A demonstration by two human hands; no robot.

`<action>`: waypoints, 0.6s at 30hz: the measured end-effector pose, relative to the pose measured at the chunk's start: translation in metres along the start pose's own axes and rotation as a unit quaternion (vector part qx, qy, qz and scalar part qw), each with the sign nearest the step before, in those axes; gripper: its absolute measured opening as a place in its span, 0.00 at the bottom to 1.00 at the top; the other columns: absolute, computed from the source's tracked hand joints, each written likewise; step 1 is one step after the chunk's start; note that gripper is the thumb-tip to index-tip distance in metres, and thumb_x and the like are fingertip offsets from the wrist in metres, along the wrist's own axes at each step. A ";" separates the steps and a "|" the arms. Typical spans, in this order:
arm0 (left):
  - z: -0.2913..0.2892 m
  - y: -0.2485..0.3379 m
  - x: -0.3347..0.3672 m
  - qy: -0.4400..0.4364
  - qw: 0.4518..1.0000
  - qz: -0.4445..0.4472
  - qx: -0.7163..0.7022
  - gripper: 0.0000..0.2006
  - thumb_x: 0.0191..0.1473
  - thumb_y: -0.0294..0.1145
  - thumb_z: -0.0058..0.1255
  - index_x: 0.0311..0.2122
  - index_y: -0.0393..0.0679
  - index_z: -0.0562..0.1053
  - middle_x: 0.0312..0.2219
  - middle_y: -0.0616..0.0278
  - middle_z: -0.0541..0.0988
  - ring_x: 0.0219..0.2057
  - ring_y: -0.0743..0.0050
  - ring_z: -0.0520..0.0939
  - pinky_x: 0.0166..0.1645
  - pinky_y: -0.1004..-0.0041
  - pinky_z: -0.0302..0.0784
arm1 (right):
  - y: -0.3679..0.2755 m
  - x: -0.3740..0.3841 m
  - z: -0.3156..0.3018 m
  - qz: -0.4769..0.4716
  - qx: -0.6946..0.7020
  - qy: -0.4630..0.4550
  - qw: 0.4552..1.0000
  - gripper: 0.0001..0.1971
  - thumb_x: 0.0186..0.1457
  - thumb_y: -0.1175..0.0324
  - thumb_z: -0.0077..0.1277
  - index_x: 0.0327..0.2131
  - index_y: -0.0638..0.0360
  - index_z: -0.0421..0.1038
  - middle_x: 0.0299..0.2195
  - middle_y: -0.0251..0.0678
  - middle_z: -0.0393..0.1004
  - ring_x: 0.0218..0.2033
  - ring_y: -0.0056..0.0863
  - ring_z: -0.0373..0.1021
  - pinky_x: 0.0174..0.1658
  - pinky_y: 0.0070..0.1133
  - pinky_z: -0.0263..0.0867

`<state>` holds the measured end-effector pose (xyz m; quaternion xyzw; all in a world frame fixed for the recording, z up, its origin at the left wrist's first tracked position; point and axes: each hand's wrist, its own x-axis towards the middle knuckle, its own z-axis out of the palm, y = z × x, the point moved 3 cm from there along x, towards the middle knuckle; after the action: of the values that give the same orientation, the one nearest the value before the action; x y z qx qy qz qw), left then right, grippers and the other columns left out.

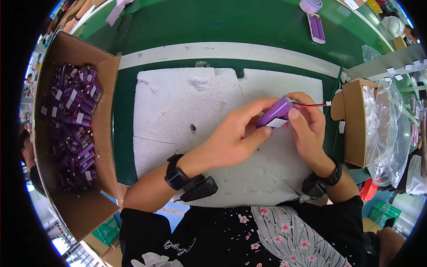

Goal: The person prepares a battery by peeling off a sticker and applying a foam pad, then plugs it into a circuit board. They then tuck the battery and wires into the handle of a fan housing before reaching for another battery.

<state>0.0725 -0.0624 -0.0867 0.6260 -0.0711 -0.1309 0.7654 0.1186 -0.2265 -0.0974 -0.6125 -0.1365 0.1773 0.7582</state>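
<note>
A purple cylindrical battery pack (274, 112) with a white label and red and black wires is held between both hands above a white foam sheet (178, 115). My left hand (231, 138) grips its lower end from the left. My right hand (309, 127) holds its upper end, thumb on the white label. The red wire (311, 105) runs off to the right to a small white connector. Both wrists wear black bands.
An open cardboard box (106, 133) on the left holds several purple battery packs (73, 120). A smaller cardboard box (353, 120) with a clear plastic bag (391, 133) stands at the right. Beyond the foam runs a green belt (222, 22) carrying another purple pack (316, 27).
</note>
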 end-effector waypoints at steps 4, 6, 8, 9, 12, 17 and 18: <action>-0.001 0.000 0.001 0.012 0.998 0.018 0.053 0.22 0.54 0.16 0.42 0.56 0.39 0.64 0.37 0.61 0.74 0.31 0.82 0.72 0.35 0.77 0.70 | -0.001 0.000 0.003 -0.023 0.024 -0.009 0.999 0.14 0.56 0.76 0.51 0.46 0.67 0.65 0.41 0.33 0.68 0.41 0.20 0.67 0.43 0.18 0.65; -0.002 0.000 0.001 0.012 0.996 0.017 0.082 0.22 0.53 0.16 0.41 0.55 0.39 0.65 0.34 0.60 0.75 0.29 0.83 0.72 0.34 0.77 0.70 | 0.000 0.000 0.003 -0.010 0.027 -0.008 1.000 0.15 0.54 0.79 0.50 0.46 0.66 0.64 0.41 0.34 0.68 0.42 0.19 0.67 0.43 0.18 0.65; -0.002 0.000 0.001 0.012 0.995 0.016 0.096 0.23 0.52 0.15 0.41 0.55 0.39 0.66 0.33 0.60 0.76 0.28 0.83 0.72 0.33 0.77 0.70 | 0.001 0.000 0.003 -0.002 0.028 -0.008 1.000 0.15 0.54 0.80 0.50 0.46 0.66 0.63 0.41 0.34 0.68 0.42 0.19 0.67 0.43 0.18 0.65; -0.002 0.000 0.001 0.014 0.994 0.018 0.109 0.23 0.51 0.15 0.41 0.55 0.39 0.66 0.31 0.60 0.76 0.28 0.83 0.73 0.32 0.77 0.70 | 0.000 0.000 0.004 -0.008 0.011 -0.005 1.000 0.15 0.53 0.78 0.50 0.46 0.64 0.64 0.41 0.33 0.68 0.41 0.18 0.67 0.40 0.17 0.65; -0.004 0.000 0.001 0.018 0.990 0.021 0.135 0.24 0.50 0.14 0.41 0.55 0.39 0.66 0.29 0.59 0.76 0.26 0.82 0.73 0.31 0.77 0.70 | -0.001 0.001 0.006 -0.018 -0.022 0.001 1.000 0.15 0.53 0.75 0.49 0.45 0.61 0.64 0.41 0.31 0.68 0.38 0.16 0.66 0.34 0.15 0.64; -0.004 0.001 0.001 0.032 0.990 0.023 0.135 0.24 0.51 0.15 0.42 0.55 0.39 0.66 0.33 0.60 0.76 0.27 0.80 0.75 0.31 0.78 0.70 | 0.003 0.001 0.006 -0.012 -0.013 0.009 1.000 0.16 0.53 0.77 0.51 0.46 0.61 0.63 0.40 0.32 0.68 0.38 0.17 0.66 0.35 0.16 0.64; -0.003 0.002 0.002 0.044 0.994 0.014 0.095 0.24 0.51 0.15 0.42 0.55 0.39 0.66 0.35 0.60 0.76 0.27 0.80 0.75 0.31 0.79 0.71 | 0.003 0.001 0.006 -0.019 0.013 0.030 0.999 0.16 0.53 0.77 0.52 0.46 0.62 0.63 0.40 0.33 0.68 0.39 0.17 0.67 0.37 0.16 0.65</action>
<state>0.0751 -0.0594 -0.0853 0.7001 -0.0584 -0.0856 0.7065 0.1168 -0.2196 -0.0989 -0.6051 -0.1236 0.1459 0.7728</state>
